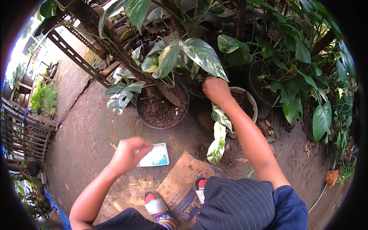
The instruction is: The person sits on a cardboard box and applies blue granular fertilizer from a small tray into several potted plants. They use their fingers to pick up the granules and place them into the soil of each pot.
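Note:
My right hand [217,89] reaches into a dark pot [192,89] under a variegated leaf [204,56]; its fingertips are hidden by the leaf and shadow. Blurred, my left hand [135,151] hangs over the near left corner of a white tray [165,149] that holds white and blue granules [159,159]. Its fingertips are drawn together, and whether they pinch anything cannot be seen. A round dark pot of soil [162,127] with a thick stem stands left of my right hand. Beneath my right forearm is a pale-rimmed pot [255,110], with variegated leaves [217,143] drooping in front.
Flattened printed cardboard [175,184] lies under my sandalled feet. A slotted metal bar [76,59] slants at the upper left, above a slatted wooden rack [26,135]. Dense potted plants [296,86] crowd the right side, and a small orange pot [332,177] lies tilted at the far right.

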The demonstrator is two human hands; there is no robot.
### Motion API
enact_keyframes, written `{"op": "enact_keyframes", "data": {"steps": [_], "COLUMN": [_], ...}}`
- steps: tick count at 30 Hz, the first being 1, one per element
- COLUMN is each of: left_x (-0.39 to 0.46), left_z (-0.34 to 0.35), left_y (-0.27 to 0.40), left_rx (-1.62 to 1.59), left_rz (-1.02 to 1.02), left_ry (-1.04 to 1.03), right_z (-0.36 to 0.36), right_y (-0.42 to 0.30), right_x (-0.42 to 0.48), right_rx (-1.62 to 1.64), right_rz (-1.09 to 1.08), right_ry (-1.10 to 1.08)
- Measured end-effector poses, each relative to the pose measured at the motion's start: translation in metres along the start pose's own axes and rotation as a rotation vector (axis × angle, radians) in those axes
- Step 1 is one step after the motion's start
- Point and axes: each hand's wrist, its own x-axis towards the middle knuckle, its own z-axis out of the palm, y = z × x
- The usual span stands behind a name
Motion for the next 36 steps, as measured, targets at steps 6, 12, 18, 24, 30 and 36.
{"op": "enact_keyframes", "data": {"steps": [6,12,18,24,30,36], "left_x": [-0.155,-0.205,-0.214,-0.190,-0.200,-0.205], "left_z": [-0.041,-0.027,-0.035,-0.045,-0.042,-0.033], "left_y": [-0.040,-0.111,-0.137,-0.134,-0.142,-0.167], "left_rx": [-0.056,-0.110,-0.334,-0.224,-0.444,-0.445], "left_rz": [-0.467,-0.659,-0.844,-0.952,-0.917,-0.843], "left_ry": [-0.397,-0.537,-0.392,-0.432,-0.411,-0.481], "right_z": [-0.052,-0.019,-0.090,-0.025,-0.076,-0.027], "right_y": [-0.016,-0.001,-0.022,-0.012,-0.025,-0.020], "right_x": [0.004,0.005,-0.006,-0.007,0.007,0.018], "right_rx": [0.044,0.052,0.016,0.133,0.143,0.000], "right_rz": [0.088,0.087,0.312,0.288,0.215,0.137], "right_ry": [0.054,0.029,0.104,-0.021,0.141,-0.052]}}
